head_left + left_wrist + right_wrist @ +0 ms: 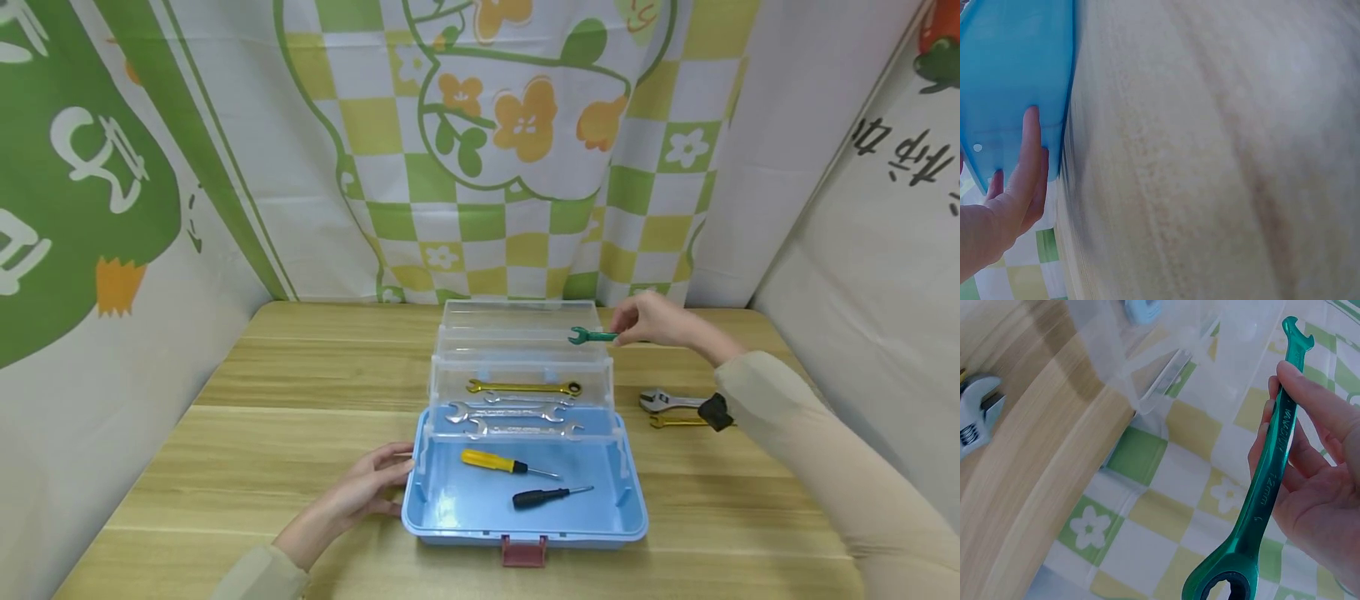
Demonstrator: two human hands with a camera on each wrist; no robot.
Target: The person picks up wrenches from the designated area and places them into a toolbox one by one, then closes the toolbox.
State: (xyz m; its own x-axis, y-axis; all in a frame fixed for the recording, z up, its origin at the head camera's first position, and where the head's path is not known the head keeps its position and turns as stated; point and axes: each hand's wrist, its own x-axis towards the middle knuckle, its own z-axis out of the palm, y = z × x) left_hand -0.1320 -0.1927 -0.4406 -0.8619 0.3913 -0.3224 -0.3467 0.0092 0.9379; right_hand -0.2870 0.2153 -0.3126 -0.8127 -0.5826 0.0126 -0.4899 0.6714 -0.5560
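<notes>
A blue toolbox (450, 508) with clear fold-out trays (521, 329) stands open on the wooden table. My right hand (648, 321) pinches a green wrench (592, 336) (1269, 469) above the upper clear tray's right end. My left hand (371, 483) (1019, 181) rests with straight fingers against the blue box's left wall (1016, 75). Several silver wrenches (510, 412) and a gold wrench (525, 387) lie in the lower tray. A yellow-handled screwdriver (495, 461) and a black-handled screwdriver (547, 497) lie in the blue base.
An adjustable wrench (667, 401) (975, 419) and a gold tool (675, 422) lie on the table right of the box. Patterned cloth walls (480, 150) close in the table at the back and both sides. A red latch (523, 552) sits at the box's front.
</notes>
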